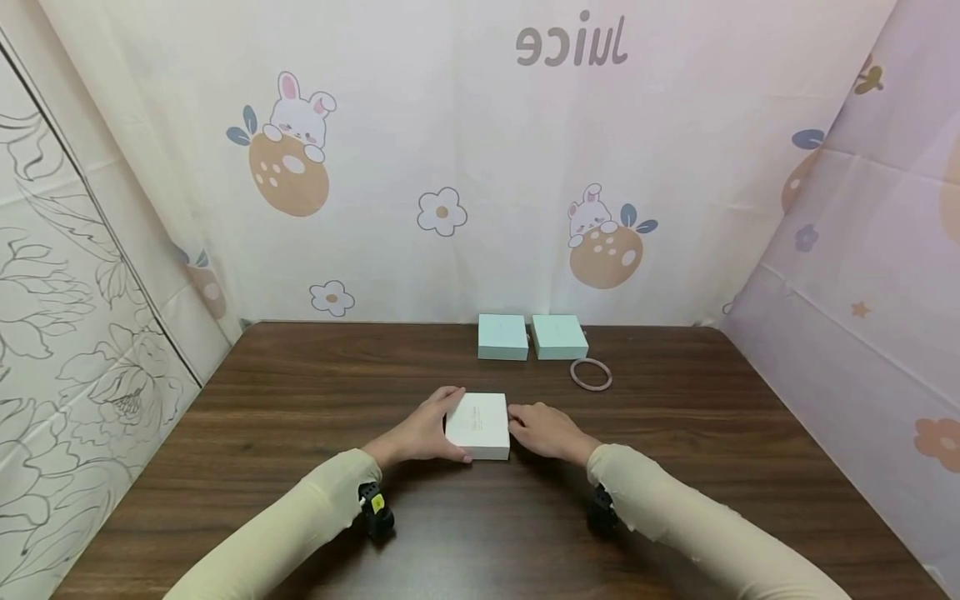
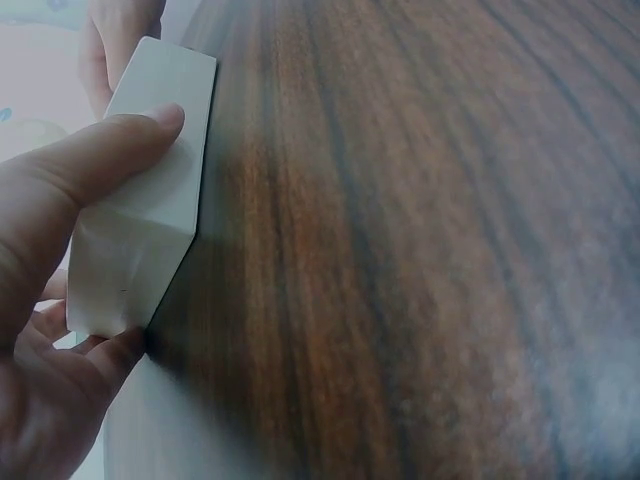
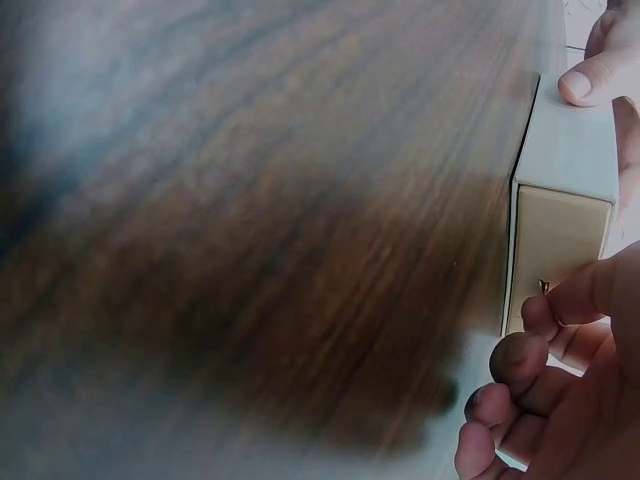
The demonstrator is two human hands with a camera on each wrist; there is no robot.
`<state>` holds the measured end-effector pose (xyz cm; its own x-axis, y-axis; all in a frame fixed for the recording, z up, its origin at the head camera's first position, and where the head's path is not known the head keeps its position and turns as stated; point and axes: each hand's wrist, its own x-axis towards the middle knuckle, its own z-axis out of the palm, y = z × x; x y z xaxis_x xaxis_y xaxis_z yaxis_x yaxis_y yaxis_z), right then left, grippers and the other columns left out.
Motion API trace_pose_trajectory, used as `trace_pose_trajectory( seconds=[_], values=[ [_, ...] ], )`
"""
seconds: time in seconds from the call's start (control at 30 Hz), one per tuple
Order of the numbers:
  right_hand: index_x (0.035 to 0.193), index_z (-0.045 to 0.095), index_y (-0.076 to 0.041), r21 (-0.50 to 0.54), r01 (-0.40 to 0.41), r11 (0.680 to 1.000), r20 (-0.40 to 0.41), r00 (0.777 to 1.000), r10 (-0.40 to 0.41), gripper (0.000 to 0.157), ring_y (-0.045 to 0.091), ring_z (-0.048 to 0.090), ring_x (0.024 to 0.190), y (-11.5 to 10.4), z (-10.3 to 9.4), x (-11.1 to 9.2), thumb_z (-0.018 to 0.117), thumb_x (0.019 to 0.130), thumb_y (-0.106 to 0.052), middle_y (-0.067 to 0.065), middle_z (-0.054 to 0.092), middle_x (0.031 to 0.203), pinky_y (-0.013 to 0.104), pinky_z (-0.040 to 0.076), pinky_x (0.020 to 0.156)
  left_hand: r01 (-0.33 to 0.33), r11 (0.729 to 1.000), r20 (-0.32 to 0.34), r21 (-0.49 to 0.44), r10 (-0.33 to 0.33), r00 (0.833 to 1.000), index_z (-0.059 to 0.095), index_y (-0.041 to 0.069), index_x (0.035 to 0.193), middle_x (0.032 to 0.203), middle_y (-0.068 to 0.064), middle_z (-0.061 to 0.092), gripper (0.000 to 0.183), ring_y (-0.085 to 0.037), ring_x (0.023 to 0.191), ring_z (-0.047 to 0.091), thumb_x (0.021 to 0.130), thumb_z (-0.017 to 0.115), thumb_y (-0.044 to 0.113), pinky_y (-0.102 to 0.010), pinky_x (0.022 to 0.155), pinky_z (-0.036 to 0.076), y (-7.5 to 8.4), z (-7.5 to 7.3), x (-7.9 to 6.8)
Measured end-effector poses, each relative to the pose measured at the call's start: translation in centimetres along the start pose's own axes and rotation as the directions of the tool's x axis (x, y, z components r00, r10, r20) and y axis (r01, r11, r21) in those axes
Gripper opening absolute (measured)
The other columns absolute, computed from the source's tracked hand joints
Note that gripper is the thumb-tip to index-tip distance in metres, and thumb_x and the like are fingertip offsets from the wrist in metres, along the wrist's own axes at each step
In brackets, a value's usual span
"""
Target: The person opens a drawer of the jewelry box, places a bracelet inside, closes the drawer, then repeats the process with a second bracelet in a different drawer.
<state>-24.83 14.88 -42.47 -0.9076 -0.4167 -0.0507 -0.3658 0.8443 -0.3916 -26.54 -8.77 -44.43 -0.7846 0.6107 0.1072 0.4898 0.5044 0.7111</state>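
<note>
A small white drawer-style box (image 1: 477,423) with faint gold lettering lies flat on the table. My left hand (image 1: 427,427) grips it from the left, the thumb on the near side and fingers round the left end and far side. At the box's right end my right hand (image 1: 547,429) pinches a small gold-coloured pull (image 3: 544,287) between thumb and finger. A beige drawer front (image 3: 562,230) shows there, framed by the white sleeve. In the left wrist view, the left thumb (image 2: 150,130) presses the box's long side.
Two mint-green boxes (image 1: 502,336) stand side by side at the table's back edge. A pinkish ring-shaped band (image 1: 573,372) lies just in front of the right one. Printed curtains (image 1: 450,125) hang behind the dark wooden table (image 1: 315,375) and at both sides.
</note>
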Motion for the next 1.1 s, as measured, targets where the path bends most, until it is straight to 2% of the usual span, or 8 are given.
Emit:
trace_pose_trajectory(
  seconds=[0.47, 1.1],
  values=[
    [0.074, 0.051, -0.016, -0.028, -0.019, 0.999, 0.002, 1.0, 0.019, 0.023, 0.011, 0.041, 0.052, 0.32, -0.08, 0.14, 0.047, 0.097, -0.016, -0.003, 0.045, 0.059, 0.028, 0.033, 0.05, 0.005, 1.0, -0.008, 0.021, -0.005, 1.0, 0.027, -0.004, 0.147, 0.144, -0.015, 0.033, 0.109, -0.028, 0.121, 0.041, 0.065, 0.088, 0.032, -0.042, 0.098, 0.037, 0.06, 0.09, 0.0],
    [0.07, 0.049, -0.016, -0.029, -0.015, 0.999, -0.014, 1.0, 0.015, 0.026, 0.01, 0.037, 0.05, 0.47, -0.32, -0.29, 0.047, 0.096, -0.016, -0.004, 0.042, 0.056, 0.028, 0.03, 0.049, -0.017, 0.999, -0.019, 0.032, 0.017, 1.0, 0.028, -0.007, 0.146, 0.144, -0.017, 0.034, 0.11, -0.029, 0.124, 0.041, 0.063, 0.089, 0.033, -0.043, 0.1, 0.036, -0.17, 0.25, 0.11]
  ],
)
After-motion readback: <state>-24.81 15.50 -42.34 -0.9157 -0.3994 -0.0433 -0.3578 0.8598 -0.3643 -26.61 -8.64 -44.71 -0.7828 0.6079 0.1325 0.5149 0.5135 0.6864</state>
